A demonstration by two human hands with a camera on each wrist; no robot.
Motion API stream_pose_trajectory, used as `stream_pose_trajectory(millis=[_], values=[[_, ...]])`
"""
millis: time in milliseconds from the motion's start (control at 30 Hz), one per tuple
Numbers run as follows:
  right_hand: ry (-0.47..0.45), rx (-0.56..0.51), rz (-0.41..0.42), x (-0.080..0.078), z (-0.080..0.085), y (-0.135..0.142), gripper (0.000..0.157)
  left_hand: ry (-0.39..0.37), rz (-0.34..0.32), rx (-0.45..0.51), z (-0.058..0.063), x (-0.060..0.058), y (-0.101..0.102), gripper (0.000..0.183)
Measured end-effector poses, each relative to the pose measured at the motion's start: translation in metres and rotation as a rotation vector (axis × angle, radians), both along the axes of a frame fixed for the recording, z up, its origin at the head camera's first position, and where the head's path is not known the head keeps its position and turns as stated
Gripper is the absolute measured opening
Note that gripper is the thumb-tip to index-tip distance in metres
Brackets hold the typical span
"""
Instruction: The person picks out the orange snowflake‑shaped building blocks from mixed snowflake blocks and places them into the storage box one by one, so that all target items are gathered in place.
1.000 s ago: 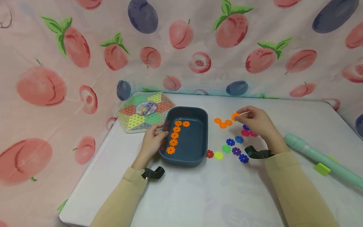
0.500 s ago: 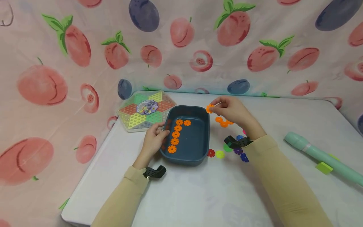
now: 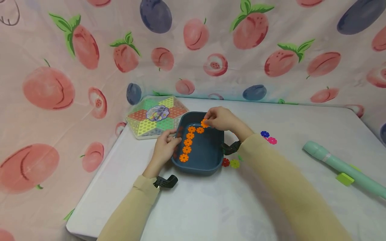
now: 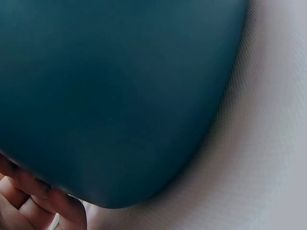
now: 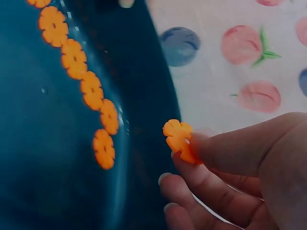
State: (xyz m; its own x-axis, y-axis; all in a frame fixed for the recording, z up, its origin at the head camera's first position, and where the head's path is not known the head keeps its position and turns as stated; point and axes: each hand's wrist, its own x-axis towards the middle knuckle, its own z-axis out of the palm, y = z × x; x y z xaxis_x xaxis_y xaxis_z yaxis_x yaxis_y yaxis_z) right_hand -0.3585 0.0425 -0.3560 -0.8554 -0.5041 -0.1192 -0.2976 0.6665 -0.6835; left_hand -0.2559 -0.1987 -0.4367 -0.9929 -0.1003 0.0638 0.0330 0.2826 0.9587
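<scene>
Fruit-print cloth (image 3: 223, 36) behind a white surface (image 3: 193, 204). I've got 6 orange discs (image 3: 188, 142) in the tray (image 3: 208, 150), left grip (image 3: 164, 147) holding its side, right grip (image 3: 222, 118) pinching a 7th disc (image 5: 175, 130) over it; other-colored discs (image 3: 235, 163) lie outside.

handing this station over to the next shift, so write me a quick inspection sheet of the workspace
surface: white table, the tray standing on it
job's things: six orange discs lie in the dark blue tray; a seventh disc is held above it
clutter: loose coloured discs right of the tray, some hidden by the sleeve; star-patterned game board behind left; mint tube at far right
hands: left hand holds the tray's left side; right hand pinches the seventh disc
cables: nothing seen
surroundings: fruit-print cloth behind and to the left
</scene>
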Motion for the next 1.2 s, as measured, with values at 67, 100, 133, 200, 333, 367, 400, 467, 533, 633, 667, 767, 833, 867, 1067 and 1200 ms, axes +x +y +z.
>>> stream_pose_trajectory(millis=[67,100,133,200,333,367,400,467,533,633,667,767,833,867,1067,1200], values=[[-0.002,0.002,0.011,-0.001,-0.002,-0.007,0.019,0.001,0.000,-0.002,0.000,0.000,0.000,0.044],[-0.003,0.000,0.014,-0.001,-0.004,-0.011,0.019,0.002,-0.001,-0.003,0.000,0.000,0.000,0.044],[-0.007,-0.003,0.014,-0.002,-0.005,-0.014,0.018,0.001,0.000,-0.002,0.000,0.000,0.000,0.044],[-0.015,-0.005,0.004,-0.003,-0.009,-0.020,0.017,0.003,0.001,-0.001,-0.001,0.000,-0.001,0.044],[0.021,0.060,-0.025,-0.004,-0.016,-0.029,0.014,0.004,0.005,0.006,-0.002,0.000,-0.001,0.044],[0.034,0.091,-0.027,-0.004,-0.018,-0.031,0.014,0.004,0.005,0.006,-0.002,0.000,0.000,0.044],[0.049,0.122,-0.027,-0.003,-0.019,-0.033,0.013,0.004,0.005,0.008,-0.002,0.000,0.000,0.044],[0.070,0.189,-0.021,-0.002,-0.021,-0.035,0.013,0.001,0.000,0.015,-0.002,0.000,0.000,0.044],[0.078,0.245,-0.011,0.000,-0.023,-0.036,0.013,-0.001,-0.007,0.020,-0.002,0.000,0.000,0.045],[0.091,0.309,0.000,0.001,-0.026,-0.037,0.011,0.001,-0.015,0.025,-0.001,0.000,0.000,0.046],[0.098,0.326,0.003,0.001,-0.026,-0.038,0.011,0.002,-0.016,0.025,-0.001,0.000,0.000,0.046],[0.123,0.374,0.008,0.002,-0.029,-0.039,0.010,0.003,-0.017,0.020,-0.001,-0.001,0.000,0.046],[0.138,0.395,0.006,0.002,-0.030,-0.040,0.011,0.001,-0.019,0.018,-0.001,0.000,0.000,0.046],[0.143,0.403,0.003,0.002,-0.030,-0.041,0.011,0.001,-0.018,0.018,-0.001,0.000,0.000,0.045],[0.160,0.425,0.002,0.002,-0.032,-0.044,0.014,0.004,-0.013,0.020,0.000,0.000,0.000,0.044],[0.169,0.428,0.001,0.003,-0.033,-0.045,0.016,0.006,-0.015,0.014,-0.001,-0.001,-0.001,0.045]])
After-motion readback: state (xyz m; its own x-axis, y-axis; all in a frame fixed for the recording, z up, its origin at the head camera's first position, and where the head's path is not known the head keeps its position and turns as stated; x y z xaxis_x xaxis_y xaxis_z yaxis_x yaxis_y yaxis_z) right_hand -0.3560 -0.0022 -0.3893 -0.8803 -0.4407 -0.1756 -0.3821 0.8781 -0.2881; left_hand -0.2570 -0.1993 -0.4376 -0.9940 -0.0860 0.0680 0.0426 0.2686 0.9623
